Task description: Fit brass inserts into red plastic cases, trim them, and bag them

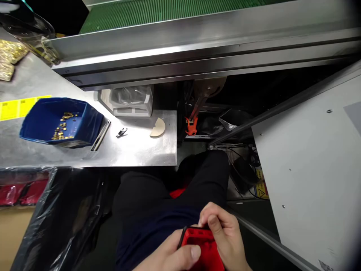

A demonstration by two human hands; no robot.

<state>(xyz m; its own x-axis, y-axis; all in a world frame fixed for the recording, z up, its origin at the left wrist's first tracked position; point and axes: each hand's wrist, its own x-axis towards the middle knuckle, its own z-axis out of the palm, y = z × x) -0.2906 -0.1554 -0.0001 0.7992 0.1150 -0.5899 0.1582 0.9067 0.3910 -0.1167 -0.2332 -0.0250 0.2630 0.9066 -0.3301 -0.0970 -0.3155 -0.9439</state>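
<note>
Low in the head view, over my lap, is a red and black phone case (200, 246) with its hollow red inside facing up. My left hand (176, 252) grips its left side, the thumb lying over the red inside. On the opposite side, my right hand (224, 233) is closed at the case's upper right edge, fingers curled and thumb bent against it. Whether anything small sits between the right fingertips is hidden. The lower end of the case runs out of the picture.
On the metal table (135, 150) stand a blue bin (93, 122) with small brass-coloured parts, tweezers (100, 135), a small black clip (121, 132) and a beige half-disc (158, 128). A green conveyor belt (169, 9) runs behind. Plastic-lined box (17, 237) at left; white panel (316, 150) at right.
</note>
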